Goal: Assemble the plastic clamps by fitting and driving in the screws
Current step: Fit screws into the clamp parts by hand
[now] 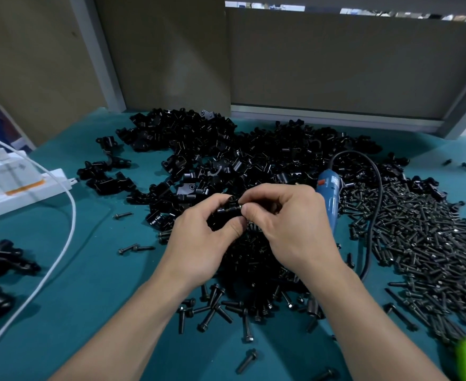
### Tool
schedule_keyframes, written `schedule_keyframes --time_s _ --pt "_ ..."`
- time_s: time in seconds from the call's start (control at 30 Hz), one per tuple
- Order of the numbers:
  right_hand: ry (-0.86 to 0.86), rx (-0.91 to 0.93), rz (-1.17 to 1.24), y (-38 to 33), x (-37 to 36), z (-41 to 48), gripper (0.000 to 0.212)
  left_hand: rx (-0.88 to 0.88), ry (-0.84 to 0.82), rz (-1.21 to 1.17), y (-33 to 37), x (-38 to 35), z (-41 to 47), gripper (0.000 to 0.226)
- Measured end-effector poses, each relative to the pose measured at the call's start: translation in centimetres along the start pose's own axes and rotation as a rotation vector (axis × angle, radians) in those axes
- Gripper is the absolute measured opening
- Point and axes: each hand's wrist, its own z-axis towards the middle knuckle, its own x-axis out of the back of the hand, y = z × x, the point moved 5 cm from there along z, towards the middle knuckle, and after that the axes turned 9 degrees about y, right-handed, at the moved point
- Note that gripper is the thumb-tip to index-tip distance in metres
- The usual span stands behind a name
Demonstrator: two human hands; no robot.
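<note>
Both hands were together above the bench [102,284] centre. The left hand [199,243] gripped a black plastic clamp [227,210], and the right hand [289,224] pinched its right end. A pile of clamps [212,149] lay behind, loose screws [424,229] to the right, and a blue driver [329,193] just beside the right hand.

Both hands meet over the teal table [94,284]: the left hand [203,243] grips a black clamp [227,211] while the right hand [286,224] pinches at it. A blue electric screwdriver [329,193] lies just right, between the far clamp pile [199,144] and the screw heap [418,229].
</note>
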Motion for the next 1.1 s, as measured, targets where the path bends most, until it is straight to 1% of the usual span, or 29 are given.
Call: schedule_keyframes --time_s 0.1,0.2,0.4,0.5,0.57,0.67,0.73,0.8,0.87,0.93,0.97,1.03,1.1 --pt "-0.006 0.014 0.001 -0.2 -0.2 -0.1 0.017 -0.006 0.028 0.010 0.1 0.3 0.0 0.028" --pt "-0.021 0.035 -0.033 -0.5 -0.4 -0.2 0.020 -0.041 0.058 0.000 0.2 0.3 0.2 0.024" --pt "-0.044 0.018 -0.089 -0.4 -1.4 -0.6 0.018 -0.042 0.087 -0.006 0.1 0.3 0.2 0.029" --pt "-0.048 0.056 -0.174 -0.5 -1.7 -0.7 0.018 -0.042 0.085 0.008 0.3 0.2 0.2 0.038" --pt "-0.047 0.083 -0.236 -0.7 -1.8 -0.8 0.026 -0.045 0.074 0.015 0.5 0.2 0.1 0.046" --pt "-0.049 0.088 -0.319 -0.6 -1.9 -1.0 0.041 -0.033 0.035 0.036 0.3 0.0 0.1 0.039" --pt "-0.066 0.046 -0.284 -0.2 -1.9 -1.0 0.044 -0.016 0.016 0.053 0.4 -0.1 0.1 0.036" --pt "-0.096 0.009 -0.200 0.0 -1.6 -0.7 0.040 0.002 0.007 0.058 0.3 0.0 0.1 0.034" --pt "-0.154 0.019 -0.149 -0.1 -1.1 -0.4 0.028 0.015 0.002 0.038 0.4 0.0 0.2 0.034" --pt "-0.227 0.037 -0.156 -0.2 -0.9 -0.2 0.017 0.016 0.011 0.014 0.3 0.0 0.2 0.030" --pt "-0.236 0.047 -0.162 -0.2 -0.9 -0.2 0.017 0.020 0.015 0.004 0.3 0.0 0.2 0.027" --pt "-0.203 0.062 -0.173 -0.3 -0.9 -0.1 0.022 0.030 0.010 -0.007 0.3 0.0 0.2 0.023" --pt "-0.173 0.058 -0.186 -0.2 -1.2 -0.2 0.035 0.024 -0.006 -0.002 0.4 0.1 0.1 0.026"
